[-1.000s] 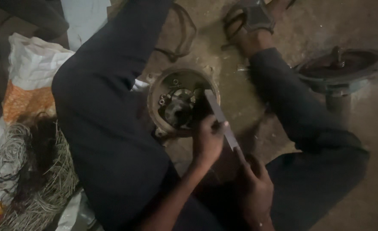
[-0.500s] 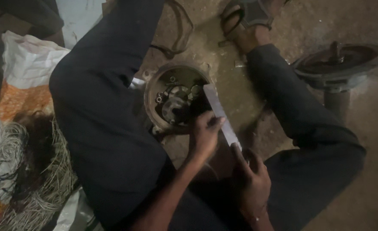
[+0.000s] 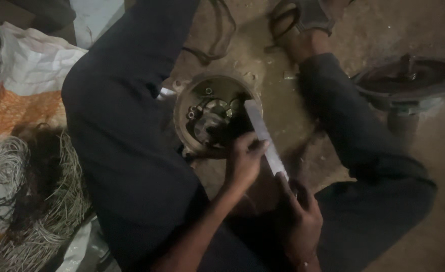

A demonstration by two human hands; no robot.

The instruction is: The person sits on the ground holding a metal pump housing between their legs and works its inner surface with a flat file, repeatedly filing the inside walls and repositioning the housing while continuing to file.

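Compared with a second back, not much has shifted: the pale flat strip point(image 3: 264, 140) sits at nearly the same slant, though its top end now reaches a touch further over the rim of the round motor housing point(image 3: 213, 113), and the view has drifted a little. So the strip looks lined up with the housing rather than just held near it, at least that's my read.

Left hand point(image 3: 244, 160) is curled around the strip about midway, fingers closed on it, thumb on the edge. Right hand point(image 3: 299, 216) pinches the lower end between fingertips, so both hands have hold of the same piece. How tight either grip is, can't tell, it's dark.

Housing sits on the dirt floor point(image 3: 283, 106) between the person's legs, open side up, with windings and small bolts showing inside. Off to the right is another round metal part point(image 3: 409, 83), well apart. On the left, a tangle of wire point(image 3: 26, 196) lies on a white and orange sack point(image 3: 31, 75).
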